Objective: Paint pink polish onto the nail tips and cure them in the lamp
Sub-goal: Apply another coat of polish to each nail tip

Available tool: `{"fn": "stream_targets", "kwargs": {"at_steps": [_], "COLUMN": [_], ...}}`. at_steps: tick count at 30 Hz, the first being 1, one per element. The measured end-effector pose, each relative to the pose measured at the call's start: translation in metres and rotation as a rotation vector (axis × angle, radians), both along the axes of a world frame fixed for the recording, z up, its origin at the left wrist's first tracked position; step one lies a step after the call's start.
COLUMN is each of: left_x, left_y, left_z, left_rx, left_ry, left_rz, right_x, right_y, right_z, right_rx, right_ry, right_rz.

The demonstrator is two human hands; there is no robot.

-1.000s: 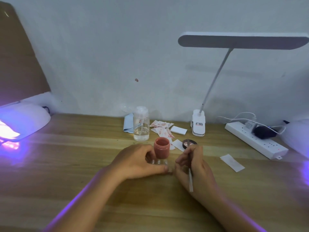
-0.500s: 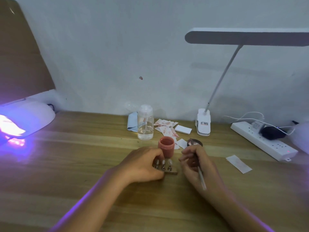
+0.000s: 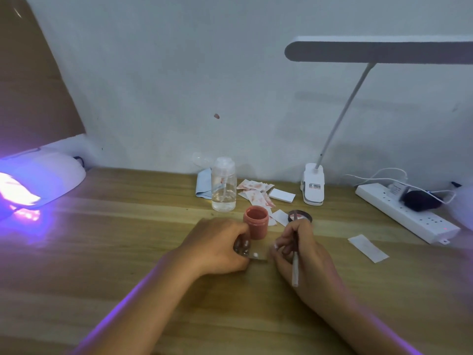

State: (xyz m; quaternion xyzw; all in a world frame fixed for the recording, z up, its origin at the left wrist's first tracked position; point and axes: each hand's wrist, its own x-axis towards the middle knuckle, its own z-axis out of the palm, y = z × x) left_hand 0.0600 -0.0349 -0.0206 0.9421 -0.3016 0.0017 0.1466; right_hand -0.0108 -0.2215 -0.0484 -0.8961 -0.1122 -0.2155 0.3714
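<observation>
Nail tips [image 3: 245,245] sit on a small stand [image 3: 259,257] at the centre of the frame, on a wooden table [image 3: 102,252], as a person works over them with both hands. The left hand [image 3: 217,248] grips the stand's left end, fingers curled round it. The right hand [image 3: 303,254], just right of the stand, pinches a thin brush [image 3: 295,269] between thumb and fingers, its white handle pointing back toward the camera; the bristle end is too blurred to make out. An open jar of pink polish [image 3: 256,225] stands just behind the tips, with a dark lid [image 3: 299,216] to its right. A curing lamp [image 3: 43,180] glows violet at the left edge, well apart from the hands. Further back are a clear bottle [image 3: 223,187], stained wipes [image 3: 254,192], a clip-on desk lamp [image 3: 313,187] and, at right, a power strip [image 3: 407,215].
</observation>
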Motion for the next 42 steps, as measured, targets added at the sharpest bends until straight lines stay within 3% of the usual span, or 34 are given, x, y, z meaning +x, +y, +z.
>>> {"fn": "stream_targets", "kwargs": {"at_steps": [5,9,12,16,21,26,38,42], "left_x": [0.008,0.004,-0.006,-0.022,-0.031,-0.033,-0.035,-0.036], "left_y": [0.018,0.019,0.006,-0.019,-0.041,-0.050,-0.049,-0.038], "left_z": [0.007,0.014,0.023,0.016,-0.017,-0.033,-0.038,-0.035], "left_rx": [0.030,0.054,-0.050,-0.136,-0.215,-0.328,-0.405,-0.425], "left_ry": [-0.003,-0.073,-0.114,-0.014,-0.129,-0.204,-0.187,-0.172], "left_rz": [0.138,0.132,0.080,0.035,0.128,0.191,0.152,0.099], "right_x": [0.005,0.007,0.008,0.008,0.009,0.004,0.003,-0.001], "right_y": [-0.006,-0.004,-0.006,-0.009,-0.011,-0.008,-0.005,-0.005], "right_z": [-0.005,-0.011,-0.011,-0.008,-0.002,0.003,0.004,0.009], "right_rx": [0.002,-0.048,-0.029,0.027,0.271,0.478,0.575,0.588], "right_ry": [0.061,0.068,0.082,0.127,0.105,0.027,-0.080,-0.130], "right_rz": [-0.061,-0.124,-0.096,-0.110,-0.188,-0.129,-0.187,-0.116]}}
